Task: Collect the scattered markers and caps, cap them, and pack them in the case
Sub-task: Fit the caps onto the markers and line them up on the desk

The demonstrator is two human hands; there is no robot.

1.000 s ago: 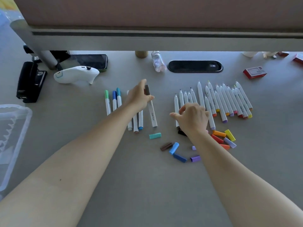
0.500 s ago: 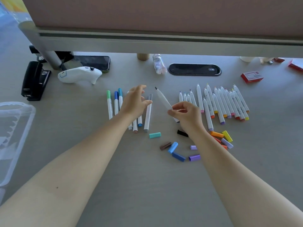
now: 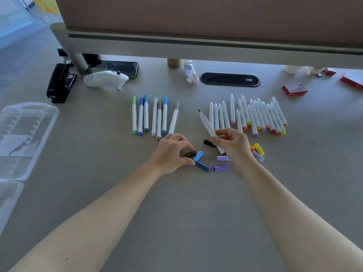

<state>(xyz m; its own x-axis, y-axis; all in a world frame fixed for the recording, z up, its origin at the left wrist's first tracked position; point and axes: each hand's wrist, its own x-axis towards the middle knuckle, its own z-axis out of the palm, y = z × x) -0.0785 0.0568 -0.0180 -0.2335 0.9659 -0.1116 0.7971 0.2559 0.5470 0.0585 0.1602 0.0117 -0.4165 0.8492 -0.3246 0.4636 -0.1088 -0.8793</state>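
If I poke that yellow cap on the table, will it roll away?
Probably a little. The small yellow plastic marker cap looks like a round tube lying on its side on the smooth grey table, so it may roll sideways. It seems light and stiff, so a poke could send it skidding. The pale purple cap beside it might stop it.

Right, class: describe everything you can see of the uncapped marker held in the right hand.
The marker is a slim white barrel, plastic by its look, with a small dark tip bared at its far end and no cap on. It is tilted, tip pointing away and to the left, lifted off the desk. The right hand pinches its lower part; its near end pokes out below the fingers. It crosses above a black cap. Any print on it is too small to read.
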